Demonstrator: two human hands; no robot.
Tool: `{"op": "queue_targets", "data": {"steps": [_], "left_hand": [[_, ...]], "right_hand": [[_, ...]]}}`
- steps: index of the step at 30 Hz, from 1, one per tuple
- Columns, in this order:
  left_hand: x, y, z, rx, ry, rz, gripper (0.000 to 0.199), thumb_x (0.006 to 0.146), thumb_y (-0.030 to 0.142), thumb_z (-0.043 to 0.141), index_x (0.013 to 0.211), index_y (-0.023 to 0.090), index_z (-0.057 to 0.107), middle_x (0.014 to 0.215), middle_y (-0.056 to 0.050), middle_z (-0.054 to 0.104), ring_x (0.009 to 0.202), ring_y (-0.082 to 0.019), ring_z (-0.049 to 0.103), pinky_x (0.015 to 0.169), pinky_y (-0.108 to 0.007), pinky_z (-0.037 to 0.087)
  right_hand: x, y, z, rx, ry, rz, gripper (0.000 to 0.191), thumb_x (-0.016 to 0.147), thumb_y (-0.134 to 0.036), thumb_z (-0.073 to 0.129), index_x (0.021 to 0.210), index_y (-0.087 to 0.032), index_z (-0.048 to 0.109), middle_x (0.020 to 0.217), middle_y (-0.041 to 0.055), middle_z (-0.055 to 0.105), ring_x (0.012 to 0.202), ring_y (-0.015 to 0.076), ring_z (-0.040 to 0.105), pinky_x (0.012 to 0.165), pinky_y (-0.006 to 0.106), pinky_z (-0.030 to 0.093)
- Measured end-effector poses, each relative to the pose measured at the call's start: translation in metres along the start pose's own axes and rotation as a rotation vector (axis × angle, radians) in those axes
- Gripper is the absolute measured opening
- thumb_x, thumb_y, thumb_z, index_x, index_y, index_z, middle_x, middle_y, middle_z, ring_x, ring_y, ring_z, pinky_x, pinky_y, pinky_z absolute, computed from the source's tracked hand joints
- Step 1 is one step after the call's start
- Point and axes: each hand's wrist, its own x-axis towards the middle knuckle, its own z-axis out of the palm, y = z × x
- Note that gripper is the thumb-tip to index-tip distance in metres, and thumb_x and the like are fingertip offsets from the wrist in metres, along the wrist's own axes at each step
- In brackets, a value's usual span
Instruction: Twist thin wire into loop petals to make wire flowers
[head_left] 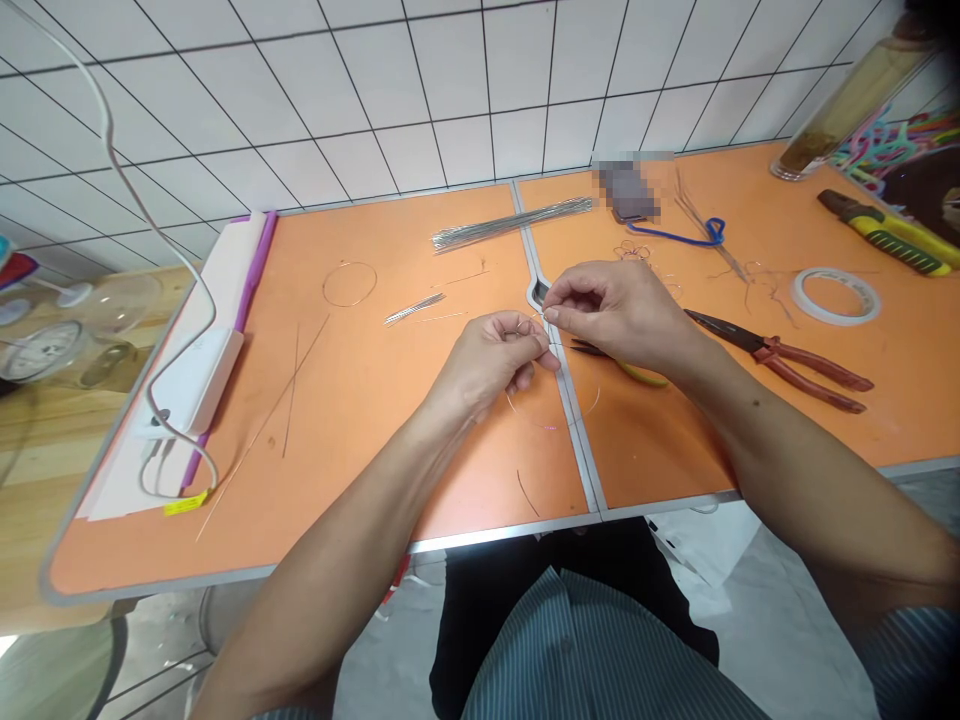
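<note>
Over the table's metal seam, my left hand (pixel 502 355) is closed with bent fingers on a thin wire, of which only a little shows. Just right of it, my right hand (pixel 619 310) pinches thumb and forefinger together; what lies between the tips is too fine to make out. The two hands' fingertips nearly meet. Below them shows a thin curved wire (pixel 550 428) with tiny pink specks along its lower arc. Partly hidden under my right hand are small pliers (pixel 641 374) with yellow handles. Long-nosed pliers (pixel 780 358) with red-brown handles lie beside my right forearm.
On the orange table (pixel 360 400) lie a wire bundle (pixel 510 224), short wire pieces (pixel 415 308), a wire ring (pixel 349 284) and long loose wires (pixel 262 428). Right stand white tape (pixel 836 296), a cutter knife (pixel 885 232) and a glass bottle (pixel 847 110). Left lies a white power block (pixel 199 385).
</note>
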Motion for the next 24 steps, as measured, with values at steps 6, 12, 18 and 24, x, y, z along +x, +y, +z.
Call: {"op": "queue_targets", "data": {"steps": [6,12,18,24], "left_hand": [[0.001,-0.006,0.004,-0.067,0.032,0.040,0.013,0.081,0.022,0.076,0.075,0.018,0.065,0.073,-0.005,0.078,0.043,-0.006,0.051,0.042,-0.022,0.033],[0.002,-0.010,0.007,-0.076,0.058,0.066,0.014,0.083,0.022,0.074,0.073,0.018,0.065,0.070,-0.004,0.077,0.044,-0.007,0.052,0.042,-0.021,0.035],[0.002,-0.011,0.007,-0.077,0.060,0.059,0.012,0.081,0.021,0.075,0.074,0.018,0.066,0.070,-0.003,0.076,0.045,-0.007,0.055,0.044,-0.021,0.039],[0.005,-0.008,0.000,-0.046,-0.015,0.049,0.012,0.078,0.020,0.075,0.072,0.018,0.066,0.068,-0.003,0.074,0.044,-0.008,0.056,0.044,-0.022,0.041]], "right_hand": [[-0.003,-0.008,0.000,-0.063,0.060,0.019,0.015,0.088,-0.022,0.071,0.073,-0.021,0.073,0.063,-0.0014,0.059,0.064,0.0147,0.051,0.063,0.032,0.036],[-0.003,-0.014,0.003,0.010,0.066,0.108,0.015,0.083,-0.018,0.070,0.069,-0.020,0.071,0.059,-0.0019,0.054,0.059,0.0132,0.045,0.057,0.031,0.032],[-0.002,-0.014,0.000,0.145,0.018,0.220,0.018,0.084,-0.022,0.079,0.068,-0.021,0.070,0.057,-0.0024,0.053,0.054,0.0119,0.044,0.051,0.031,0.029],[0.007,0.002,-0.015,0.513,-0.264,0.404,0.037,0.083,-0.049,0.095,0.074,-0.020,0.074,0.060,0.0001,0.059,0.050,0.0102,0.046,0.045,0.026,0.033]]}}
